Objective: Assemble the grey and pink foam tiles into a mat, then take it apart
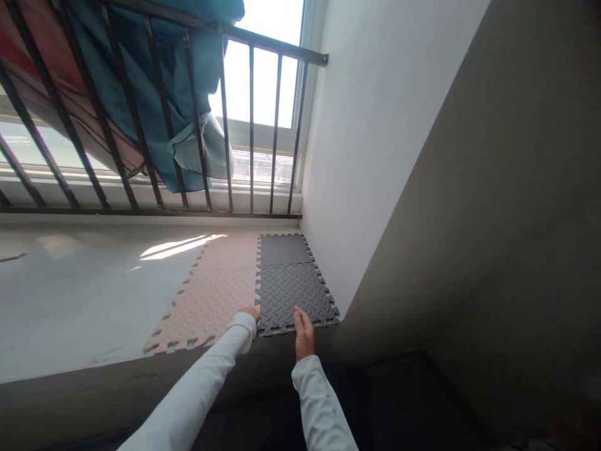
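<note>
Two black foam mat tiles (284, 291) with toothed edges and a raised tread pattern lie on the ledge against the right wall. Along their left side runs a pinkish-beige foam mat (211, 300), its teeth meeting theirs at a seam. My left hand (251, 312) is at the near end of that seam, its fingers curled down and mostly hidden. At the front edge of the nearer black tile is my right hand (305, 332). Its fingers are stretched out over the tile, with the thumb a little apart.
A black metal railing (251, 131) stands along the back of the ledge (84, 300), before a window. Blue-green cloth (188, 125) and reddish cloth (70, 75) hang behind its bars. A white wall (357, 156) rises at the right. The ledge drops off in front into shadow.
</note>
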A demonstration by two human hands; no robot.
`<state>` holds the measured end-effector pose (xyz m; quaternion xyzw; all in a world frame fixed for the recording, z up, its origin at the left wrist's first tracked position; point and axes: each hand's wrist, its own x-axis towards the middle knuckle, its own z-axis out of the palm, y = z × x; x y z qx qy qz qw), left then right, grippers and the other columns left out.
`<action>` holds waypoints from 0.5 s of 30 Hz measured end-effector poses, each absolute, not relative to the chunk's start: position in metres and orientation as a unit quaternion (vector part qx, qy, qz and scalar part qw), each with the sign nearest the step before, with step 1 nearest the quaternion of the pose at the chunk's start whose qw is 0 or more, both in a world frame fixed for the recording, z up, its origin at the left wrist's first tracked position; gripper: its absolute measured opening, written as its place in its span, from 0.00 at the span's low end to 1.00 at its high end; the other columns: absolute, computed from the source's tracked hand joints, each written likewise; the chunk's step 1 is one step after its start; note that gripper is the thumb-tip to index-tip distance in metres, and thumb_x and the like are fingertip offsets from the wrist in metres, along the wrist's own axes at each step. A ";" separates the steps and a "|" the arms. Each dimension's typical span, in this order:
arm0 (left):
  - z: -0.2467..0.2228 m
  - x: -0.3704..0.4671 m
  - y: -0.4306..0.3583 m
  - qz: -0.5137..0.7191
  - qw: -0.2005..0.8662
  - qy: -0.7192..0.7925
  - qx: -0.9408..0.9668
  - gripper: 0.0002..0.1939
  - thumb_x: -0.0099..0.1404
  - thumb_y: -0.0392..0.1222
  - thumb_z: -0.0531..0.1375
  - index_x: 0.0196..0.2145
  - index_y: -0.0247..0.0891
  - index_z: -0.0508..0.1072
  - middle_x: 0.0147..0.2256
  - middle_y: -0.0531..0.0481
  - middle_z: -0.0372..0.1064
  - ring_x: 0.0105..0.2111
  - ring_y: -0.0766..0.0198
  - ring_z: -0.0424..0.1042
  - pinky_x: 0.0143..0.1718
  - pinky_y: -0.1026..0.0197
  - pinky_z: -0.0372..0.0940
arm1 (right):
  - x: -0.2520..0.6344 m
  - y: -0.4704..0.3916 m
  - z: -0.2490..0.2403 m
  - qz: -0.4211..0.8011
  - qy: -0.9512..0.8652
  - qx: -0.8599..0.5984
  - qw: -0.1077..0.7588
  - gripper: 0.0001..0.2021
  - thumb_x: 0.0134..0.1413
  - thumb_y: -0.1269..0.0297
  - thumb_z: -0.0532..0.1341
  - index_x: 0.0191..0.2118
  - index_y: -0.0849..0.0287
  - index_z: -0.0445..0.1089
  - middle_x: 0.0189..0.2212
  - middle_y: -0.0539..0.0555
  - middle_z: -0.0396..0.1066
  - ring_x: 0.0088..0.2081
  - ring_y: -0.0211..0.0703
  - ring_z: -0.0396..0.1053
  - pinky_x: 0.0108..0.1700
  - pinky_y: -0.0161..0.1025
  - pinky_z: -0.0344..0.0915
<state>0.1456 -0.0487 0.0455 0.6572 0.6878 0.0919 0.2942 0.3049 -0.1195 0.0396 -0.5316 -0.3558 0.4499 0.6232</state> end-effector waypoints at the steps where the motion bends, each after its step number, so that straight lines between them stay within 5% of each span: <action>1: 0.049 0.143 -0.050 0.077 0.289 0.689 0.660 0.13 0.35 0.40 0.67 0.22 0.38 0.71 0.35 0.36 0.70 0.45 0.44 0.65 0.47 0.43 0.56 | 0.310 -0.126 0.054 0.506 -0.296 -0.482 0.652 0.23 0.38 0.45 0.59 0.39 0.53 0.69 0.44 0.56 0.68 0.47 0.46 0.63 0.50 0.50 0.54; 6: 0.069 0.153 -0.071 0.021 0.210 0.696 0.687 0.16 0.33 0.33 0.65 0.25 0.38 0.71 0.44 0.38 0.66 0.48 0.40 0.61 0.47 0.38 0.52 | 0.346 -0.167 0.125 0.590 -0.159 -0.267 0.745 0.21 0.45 0.44 0.54 0.40 0.52 0.68 0.45 0.53 0.66 0.47 0.42 0.63 0.48 0.47 0.58; 11: 0.098 0.225 -0.165 0.322 0.097 0.456 0.824 0.11 0.53 0.48 0.56 0.33 0.43 0.72 0.49 0.43 0.60 0.50 0.53 0.59 0.49 0.48 0.57 | 0.374 -0.189 0.158 0.502 -0.154 -0.262 0.810 0.20 0.49 0.46 0.51 0.41 0.52 0.67 0.47 0.53 0.64 0.46 0.41 0.62 0.48 0.46 0.58; 13: 0.111 0.254 -0.213 0.404 0.080 0.358 0.838 0.20 0.51 0.54 0.56 0.39 0.42 0.70 0.53 0.41 0.55 0.54 0.48 0.52 0.50 0.44 0.55 | 0.380 -0.195 0.163 0.477 -0.156 -0.265 0.824 0.20 0.50 0.46 0.50 0.41 0.52 0.67 0.47 0.53 0.64 0.46 0.42 0.62 0.48 0.47 0.58; 15: 0.123 0.275 -0.251 0.449 0.065 0.348 0.821 0.13 0.53 0.49 0.56 0.35 0.42 0.71 0.54 0.43 0.54 0.55 0.47 0.50 0.51 0.41 0.52 | 0.385 -0.202 0.168 0.459 -0.161 -0.265 0.833 0.20 0.50 0.46 0.49 0.42 0.53 0.66 0.47 0.53 0.64 0.47 0.42 0.62 0.48 0.47 0.57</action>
